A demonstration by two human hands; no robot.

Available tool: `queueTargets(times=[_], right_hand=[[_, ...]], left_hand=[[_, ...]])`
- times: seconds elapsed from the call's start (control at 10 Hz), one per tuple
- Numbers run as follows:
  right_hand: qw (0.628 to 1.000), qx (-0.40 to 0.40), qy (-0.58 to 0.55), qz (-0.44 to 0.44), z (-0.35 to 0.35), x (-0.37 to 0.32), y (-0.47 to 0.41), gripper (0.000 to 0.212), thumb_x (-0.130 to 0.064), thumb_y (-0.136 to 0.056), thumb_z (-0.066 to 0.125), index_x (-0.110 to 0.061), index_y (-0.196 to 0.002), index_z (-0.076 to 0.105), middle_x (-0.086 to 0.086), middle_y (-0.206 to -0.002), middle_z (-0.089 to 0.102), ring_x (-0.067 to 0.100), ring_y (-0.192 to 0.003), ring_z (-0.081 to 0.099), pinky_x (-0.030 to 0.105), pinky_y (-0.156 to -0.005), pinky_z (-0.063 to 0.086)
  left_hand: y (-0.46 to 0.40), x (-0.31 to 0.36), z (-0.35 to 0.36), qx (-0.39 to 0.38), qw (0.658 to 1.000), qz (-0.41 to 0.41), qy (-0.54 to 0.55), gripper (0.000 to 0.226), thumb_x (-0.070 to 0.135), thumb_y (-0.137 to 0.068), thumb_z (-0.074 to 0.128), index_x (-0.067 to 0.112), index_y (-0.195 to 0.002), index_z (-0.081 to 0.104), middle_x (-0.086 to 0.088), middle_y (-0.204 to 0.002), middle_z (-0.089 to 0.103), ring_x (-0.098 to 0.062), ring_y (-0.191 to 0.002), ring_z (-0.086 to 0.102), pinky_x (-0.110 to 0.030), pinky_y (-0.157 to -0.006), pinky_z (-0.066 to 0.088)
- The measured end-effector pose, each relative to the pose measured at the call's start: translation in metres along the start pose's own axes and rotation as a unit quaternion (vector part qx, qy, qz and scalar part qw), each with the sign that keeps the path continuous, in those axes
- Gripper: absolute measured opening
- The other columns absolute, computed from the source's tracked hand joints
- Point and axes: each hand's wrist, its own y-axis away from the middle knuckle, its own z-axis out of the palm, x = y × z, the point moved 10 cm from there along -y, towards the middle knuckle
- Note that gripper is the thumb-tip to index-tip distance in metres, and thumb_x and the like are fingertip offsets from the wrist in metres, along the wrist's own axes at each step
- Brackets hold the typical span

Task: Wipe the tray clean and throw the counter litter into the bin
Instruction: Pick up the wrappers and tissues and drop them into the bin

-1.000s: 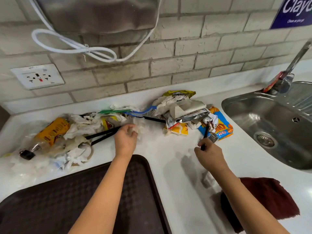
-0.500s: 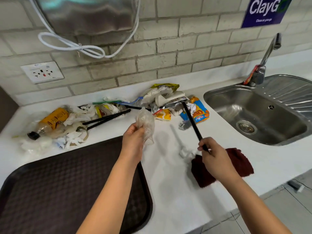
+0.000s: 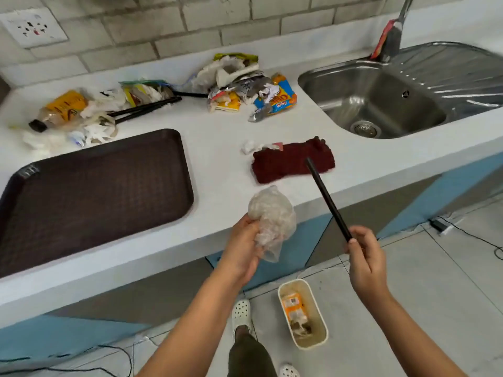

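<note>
- Gripping a crumpled clear plastic bag, the left hand has its fingers curled round the bag's lower part, out past the front edge of the white worktop.
- Beside it, the right hand pinches the near end of a black stick between thumb and fingers; the stick slants up and away, and its far tip shows over the dark red cloth.
- That cloth lies bunched on the worktop between the tray and the sink, with a small scrap of white paper touching its left end.
- To the left, the dark brown tray sits flat on the worktop, near the front edge.
- Behind the tray, toward the brick wall, litter lies in two heaps: a plastic bottle with a yellow label, tissues and black sticks on the left; snack wrappers, among them an orange and blue packet, on the right.
- At the right, the steel sink is set into the worktop, with the tap behind it.
- Down on the tiled floor, a cream bin stands below the hands, already holding an orange packet and other scraps.
- Just left of the bin, a white perforated shoe shows on the person's foot.
</note>
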Motion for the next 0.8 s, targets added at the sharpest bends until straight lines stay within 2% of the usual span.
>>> queueTargets(times=[0.1,0.2,0.3,0.4,0.5,0.6,0.7,0.8], right_hand=[[0.998,0.002,0.037,0.045,-0.036,0.067,0.054,0.043,-0.011,-0.081,0.039,-0.051,-0.085,0.054,-0.018,-0.064,0.056,0.002,-0.055,0.047,0.012,-0.05,0.035],[0.986,-0.006,0.098,0.134,-0.057,0.137,0.109,0.034,-0.011,-0.075,0.038,-0.039,-0.088,0.052,-0.01,-0.063,0.055,0.015,-0.056,0.047,0.027,-0.052,0.037],[0.96,-0.027,0.146,0.237,-0.063,0.189,0.148,0.021,-0.016,-0.078,0.039,-0.023,-0.095,0.048,0.002,-0.069,0.057,0.026,-0.059,0.05,0.035,-0.058,0.042],[0.895,-0.114,0.206,0.38,-0.056,0.251,0.201,0.012,-0.007,-0.088,0.047,-0.01,-0.099,0.052,0.013,-0.079,0.06,0.027,-0.062,0.053,0.033,-0.062,0.044],[0.862,-0.146,0.222,0.431,-0.047,0.274,0.223,0.013,-0.005,-0.089,0.049,-0.008,-0.1,0.055,0.013,-0.082,0.062,0.023,-0.059,0.053,0.027,-0.054,0.04],[0.842,-0.14,0.221,0.472,-0.039,0.291,0.234,0.013,-0.006,-0.088,0.05,-0.008,-0.099,0.056,0.015,-0.082,0.062,0.022,-0.057,0.052,0.025,-0.05,0.038],[0.823,-0.111,0.194,0.522,-0.021,0.31,0.236,0.017,-0.003,-0.087,0.048,-0.007,-0.1,0.057,0.02,-0.089,0.063,0.023,-0.058,0.05,0.025,-0.05,0.037],[0.815,-0.109,0.181,0.539,0.007,0.33,0.227,0.015,-0.004,-0.086,0.048,-0.01,-0.098,0.055,0.02,-0.094,0.062,0.026,-0.067,0.052,0.023,-0.051,0.038]], left_hand=[[0.024,-0.098,-0.017,0.03,0.993,-0.11,-0.021,0.035,0.001,-0.088,0.049,0.004,-0.122,0.053,-0.011,-0.105,0.067,-0.019,-0.094,0.065,-0.027,-0.076,0.054],[0.039,-0.169,-0.04,0.053,0.977,-0.2,-0.049,0.033,0.004,-0.093,0.045,0.007,-0.125,0.054,-0.014,-0.117,0.064,-0.027,-0.108,0.062,-0.037,-0.093,0.05],[0.05,-0.197,-0.052,0.08,0.962,-0.254,-0.06,0.024,0.01,-0.094,0.046,0.007,-0.111,0.062,-0.014,-0.107,0.067,-0.025,-0.1,0.064,-0.038,-0.092,0.049],[0.062,-0.229,-0.055,0.088,0.942,-0.323,-0.026,0.026,0.009,-0.097,0.04,-0.001,-0.11,0.06,-0.016,-0.109,0.064,-0.024,-0.094,0.061,-0.034,-0.088,0.048],[0.063,-0.252,-0.069,0.128,0.927,-0.351,-0.024,0.034,0.01,-0.098,0.038,-0.004,-0.127,0.049,-0.021,-0.129,0.055,-0.023,-0.088,0.058,-0.032,-0.081,0.049],[0.06,-0.271,-0.078,0.162,0.915,-0.37,-0.015,0.038,0.011,-0.099,0.037,-0.004,-0.133,0.042,-0.022,-0.134,0.05,-0.02,-0.077,0.054,-0.029,-0.073,0.047],[0.051,-0.294,-0.079,0.173,0.903,-0.392,0.001,0.039,0.011,-0.099,0.035,-0.005,-0.135,0.039,-0.012,-0.098,0.057,-0.018,-0.073,0.051,-0.028,-0.067,0.046],[0.038,-0.327,-0.08,0.147,0.888,-0.434,0.026,0.035,0.01,-0.099,0.034,-0.003,-0.13,0.045,-0.006,-0.078,0.055,-0.016,-0.067,0.054,-0.024,-0.051,0.051]])
